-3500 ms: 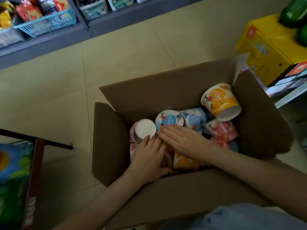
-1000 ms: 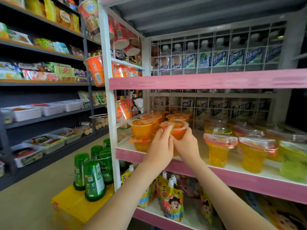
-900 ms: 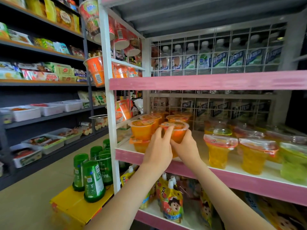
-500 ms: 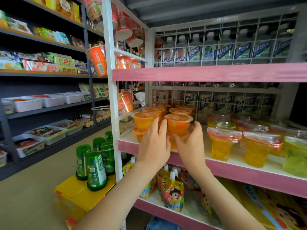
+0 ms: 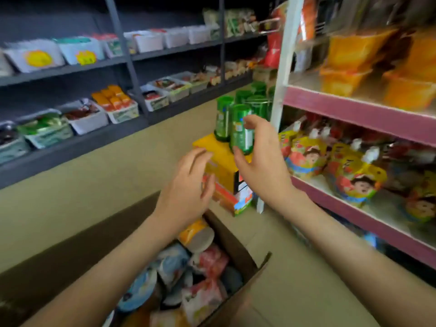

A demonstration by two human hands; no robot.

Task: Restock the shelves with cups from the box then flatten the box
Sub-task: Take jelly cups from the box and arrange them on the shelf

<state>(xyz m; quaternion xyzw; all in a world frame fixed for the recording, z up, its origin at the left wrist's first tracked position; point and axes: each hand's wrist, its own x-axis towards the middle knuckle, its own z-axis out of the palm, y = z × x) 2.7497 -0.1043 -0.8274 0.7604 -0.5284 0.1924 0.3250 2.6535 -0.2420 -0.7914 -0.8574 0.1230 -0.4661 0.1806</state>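
Both hands are up in the air, side by side, and hold nothing. The left hand (image 5: 186,187) has its fingers spread and loosely bent. The right hand (image 5: 262,161) has thumb and fingers curved and apart, with nothing between them. Below both wrists the cardboard box (image 5: 238,246) stands open on the floor, with a jumble of cups (image 5: 200,234) inside. Beyond the fingertips, green bottles (image 5: 240,131) stand on a yellow carton (image 5: 224,166). To the right of the right hand is the pink shelf (image 5: 354,112), with orange cups (image 5: 349,64) blurred on its top board and pouches (image 5: 306,156) on the board beneath.
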